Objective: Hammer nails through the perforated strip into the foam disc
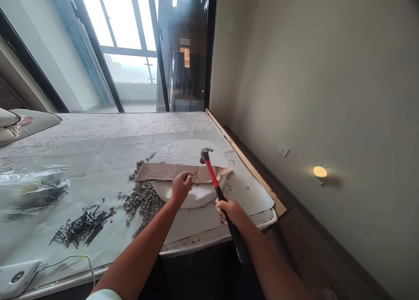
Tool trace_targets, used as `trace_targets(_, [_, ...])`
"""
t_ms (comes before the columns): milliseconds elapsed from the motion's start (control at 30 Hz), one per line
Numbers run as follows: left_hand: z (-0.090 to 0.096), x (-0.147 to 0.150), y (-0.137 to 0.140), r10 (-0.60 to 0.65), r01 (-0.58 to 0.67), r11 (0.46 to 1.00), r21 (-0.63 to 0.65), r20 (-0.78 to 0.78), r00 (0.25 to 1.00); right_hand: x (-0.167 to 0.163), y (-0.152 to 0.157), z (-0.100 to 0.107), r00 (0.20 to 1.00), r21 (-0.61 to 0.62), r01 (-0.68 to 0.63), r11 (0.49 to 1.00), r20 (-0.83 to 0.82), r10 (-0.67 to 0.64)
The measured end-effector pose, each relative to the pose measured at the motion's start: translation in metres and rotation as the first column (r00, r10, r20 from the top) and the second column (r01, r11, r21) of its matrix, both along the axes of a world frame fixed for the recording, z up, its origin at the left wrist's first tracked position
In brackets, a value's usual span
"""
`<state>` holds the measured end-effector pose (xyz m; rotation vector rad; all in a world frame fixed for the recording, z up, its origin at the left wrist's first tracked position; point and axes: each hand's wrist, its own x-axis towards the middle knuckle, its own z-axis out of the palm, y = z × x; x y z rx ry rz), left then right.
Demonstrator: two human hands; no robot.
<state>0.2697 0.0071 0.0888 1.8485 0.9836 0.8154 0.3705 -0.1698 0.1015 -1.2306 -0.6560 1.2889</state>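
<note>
My right hand (229,210) is wrapped round the black grip of a claw hammer (212,174) with a red neck. The hammer's metal head is raised over a brown perforated strip (160,171). My left hand (182,187) is closed in a pinch above the strip, with a thin nail (197,173) at its fingertips, partly hidden. The strip lies across a round white slab (193,196), and its right end is a curled, torn-looking flap. Grey rubble (144,199) is heaped along the slab's left side.
A pile of loose nails (81,225) lies left of the rubble. Farther left are a clear plastic bag (32,188) and a white power bank (19,277) with a cable. A wooden edge board (242,153) and a wall (314,94) bound the right side.
</note>
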Motion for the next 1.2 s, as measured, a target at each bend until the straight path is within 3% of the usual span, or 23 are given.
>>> trace_targets(33, [0.002, -0.003, -0.016, -0.097, 0.097, 0.986, -0.138, 0.009, 0.995, 0.001, 0.003, -0.002, 0.998, 0.014, -0.001, 1.000, -0.062, 0.002])
trace_targets(67, [0.003, -0.005, -0.032, -0.228, 0.217, 0.929, -0.300, -0.001, 0.974, 0.002, 0.006, -0.004, 0.994, 0.017, 0.000, 1.000, -0.111, 0.002])
trace_targets(133, [0.003, -0.006, -0.062, -0.497, 0.423, 0.710, -0.563, 0.025, 0.868, 0.005, 0.012, -0.005, 0.988, -0.007, 0.006, 1.000, -0.155, -0.006])
trace_targets(200, [0.001, -0.007, -0.084, -0.587, 0.490, 0.547, -0.678, 0.106, 0.802, 0.007, 0.017, -0.006, 0.988, -0.044, 0.005, 0.999, -0.157, -0.012])
trace_targets(333, [-0.003, -0.015, -0.096, -0.574, 0.523, 0.419, -0.742, 0.229, 0.786, 0.009, 0.022, -0.005, 0.989, -0.099, -0.026, 0.995, -0.145, 0.011])
trace_targets(533, [-0.017, -0.028, -0.095, -0.684, 0.648, 0.100, -0.755, 0.421, 0.596, -0.002, 0.023, -0.003, 0.990, -0.182, -0.075, 0.980, -0.134, 0.051])
trace_targets(600, [-0.023, -0.027, -0.100, -0.671, 0.679, 0.071, -0.731, 0.469, 0.575, -0.003, 0.023, -0.004, 0.993, -0.222, -0.065, 0.973, -0.107, 0.042])
trace_targets(767, [-0.032, -0.013, -0.121, -0.571, 0.666, 0.198, -0.719, 0.468, 0.675, 0.004, 0.020, -0.006, 0.999, -0.319, 0.034, 0.947, 0.033, -0.025])
trace_targets(867, [-0.031, -0.006, -0.127, -0.629, 0.670, 0.310, -0.675, 0.384, 0.676, 0.011, 0.017, -0.004, 0.986, -0.361, 0.102, 0.927, 0.158, -0.047])
trace_targets(900, [-0.029, -0.005, -0.124, -0.680, 0.672, 0.400, -0.622, 0.290, 0.673, 0.013, 0.017, -0.004, 0.978, -0.366, 0.120, 0.923, 0.204, -0.047])
trace_targets(967, [-0.025, -0.005, -0.111, -0.693, 0.623, 0.671, -0.402, -0.040, 0.720, 0.019, 0.014, -0.002, 0.958, -0.369, 0.142, 0.918, 0.285, -0.033])
trace_targets(1000, [-0.023, -0.007, -0.099, -0.601, 0.561, 0.798, -0.219, -0.223, 0.768, 0.023, 0.013, -0.002, 0.948, -0.370, 0.147, 0.917, 0.318, -0.024])
trace_targets(1033, [-0.022, -0.009, -0.087, -0.451, 0.472, 0.881, -0.031, -0.357, 0.818, 0.026, 0.011, -0.001, 0.934, -0.366, 0.155, 0.917, 0.356, -0.015])
trace_targets(1100, [-0.023, -0.012, -0.059, -0.190, 0.334, 0.912, 0.239, -0.475, 0.859, 0.034, 0.006, 0.002, 0.883, -0.338, 0.176, 0.925, 0.469, 0.004])
trace_targets(1200, [-0.035, -0.012, -0.027, 0.008, 0.245, 0.888, 0.390, -0.545, 0.839, 0.043, -0.001, 0.012, 0.736, -0.245, 0.205, 0.947, 0.677, 0.015])
